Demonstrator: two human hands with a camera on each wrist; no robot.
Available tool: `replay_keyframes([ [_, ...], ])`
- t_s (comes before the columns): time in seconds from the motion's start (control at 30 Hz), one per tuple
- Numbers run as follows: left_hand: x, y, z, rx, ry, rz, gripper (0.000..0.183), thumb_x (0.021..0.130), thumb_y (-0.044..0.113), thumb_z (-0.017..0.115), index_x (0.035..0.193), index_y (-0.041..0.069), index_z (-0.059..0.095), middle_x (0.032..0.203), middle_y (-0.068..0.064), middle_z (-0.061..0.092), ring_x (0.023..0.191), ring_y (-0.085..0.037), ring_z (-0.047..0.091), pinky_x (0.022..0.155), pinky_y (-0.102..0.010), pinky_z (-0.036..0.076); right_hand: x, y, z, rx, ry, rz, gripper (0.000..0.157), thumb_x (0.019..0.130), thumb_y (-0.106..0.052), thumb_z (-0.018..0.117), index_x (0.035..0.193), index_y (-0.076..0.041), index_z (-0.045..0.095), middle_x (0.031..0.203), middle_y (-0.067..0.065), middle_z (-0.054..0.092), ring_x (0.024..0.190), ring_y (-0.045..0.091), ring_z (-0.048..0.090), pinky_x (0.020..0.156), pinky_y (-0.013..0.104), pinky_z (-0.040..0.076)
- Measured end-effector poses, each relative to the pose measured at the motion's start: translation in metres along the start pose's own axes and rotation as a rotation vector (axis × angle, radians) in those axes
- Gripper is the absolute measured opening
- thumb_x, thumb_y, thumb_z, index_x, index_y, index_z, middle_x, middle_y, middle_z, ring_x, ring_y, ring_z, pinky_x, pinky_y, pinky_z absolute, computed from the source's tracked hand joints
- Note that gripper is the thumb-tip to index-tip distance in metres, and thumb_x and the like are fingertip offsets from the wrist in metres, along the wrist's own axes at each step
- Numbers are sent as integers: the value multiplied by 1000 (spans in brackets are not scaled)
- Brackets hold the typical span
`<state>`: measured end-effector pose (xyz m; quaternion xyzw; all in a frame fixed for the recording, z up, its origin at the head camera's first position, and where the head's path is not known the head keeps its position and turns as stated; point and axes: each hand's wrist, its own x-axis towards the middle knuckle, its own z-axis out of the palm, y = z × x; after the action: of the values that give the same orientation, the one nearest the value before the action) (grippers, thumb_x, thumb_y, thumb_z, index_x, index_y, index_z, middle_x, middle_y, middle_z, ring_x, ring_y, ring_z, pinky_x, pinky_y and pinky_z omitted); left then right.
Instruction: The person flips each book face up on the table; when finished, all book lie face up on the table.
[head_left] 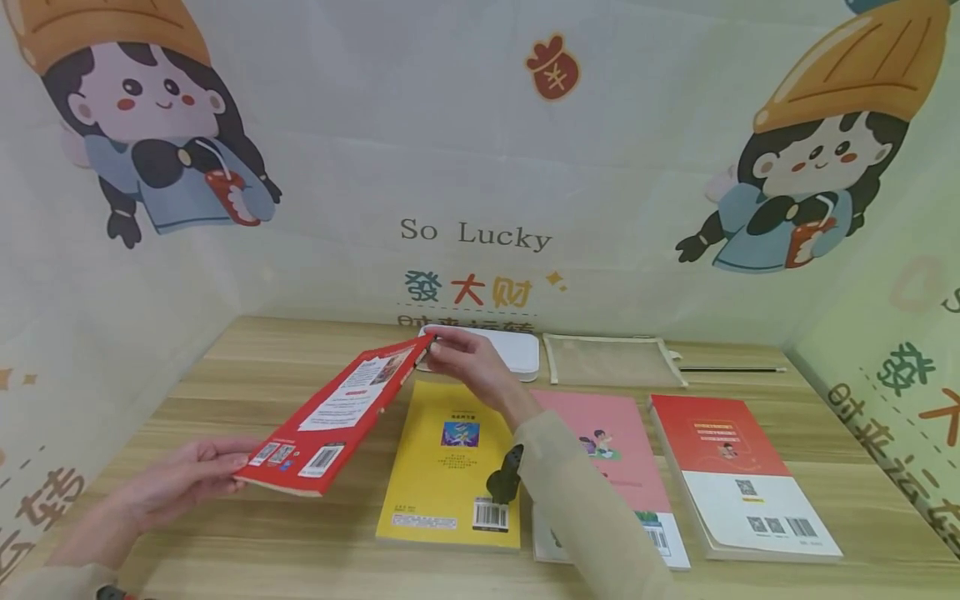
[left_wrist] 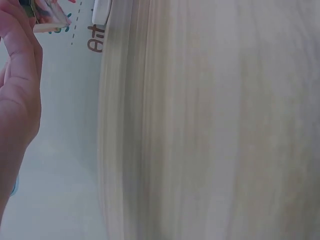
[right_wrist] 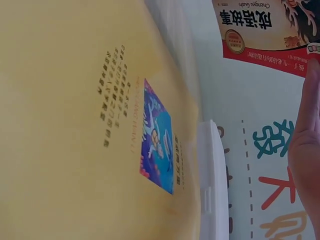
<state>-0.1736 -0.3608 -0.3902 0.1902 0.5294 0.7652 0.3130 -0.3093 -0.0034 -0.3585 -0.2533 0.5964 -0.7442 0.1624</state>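
Note:
Both hands hold a red book tilted in the air over the left part of the table, its back cover with barcode turned up in the head view. My left hand pinches its near left corner, thumb on top. At the far right corner my right hand grips the edge between thumb and fingers. From below, the right wrist view catches the illustrated front cover. Under the right forearm lie a yellow book and a pink book, the pink one partly hidden by the sleeve.
A red and white book lies at the right of the row. Along the back of the wooden table are a white flat case, a beige mesh pouch and a thin dark stick. A printed curtain stands behind.

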Motion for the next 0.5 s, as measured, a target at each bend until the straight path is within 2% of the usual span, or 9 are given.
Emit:
replay_keyframes([
  [0.13, 2, -2, -1, -9, -44, 6, 43, 94, -7, 22, 119, 7, 54, 109, -14, 58, 86, -15, 58, 77, -22, 47, 0, -3, 1, -26, 7, -31, 36, 88, -9, 54, 122, 3, 48, 102, 13, 59, 93, 22, 58, 84, 33, 45],
  [0.33, 4, -2, 2, -8, -49, -25, 42, 94, -6, 23, 119, 6, 54, 109, -13, 58, 85, -14, 57, 76, -21, 47, 0, -5, 1, -64, 26, -45, 33, 87, -9, 56, 118, 3, 51, 96, 11, 58, 91, 22, 58, 82, 33, 46],
  [0.5, 6, -3, 4, 10, -68, -8, 42, 93, -7, 23, 120, 6, 53, 108, -12, 58, 85, -13, 57, 76, -21, 47, 1, -5, -1, -75, 14, -68, 33, 87, -5, 54, 116, 9, 48, 93, 8, 56, 89, 19, 58, 83, 33, 46],
])
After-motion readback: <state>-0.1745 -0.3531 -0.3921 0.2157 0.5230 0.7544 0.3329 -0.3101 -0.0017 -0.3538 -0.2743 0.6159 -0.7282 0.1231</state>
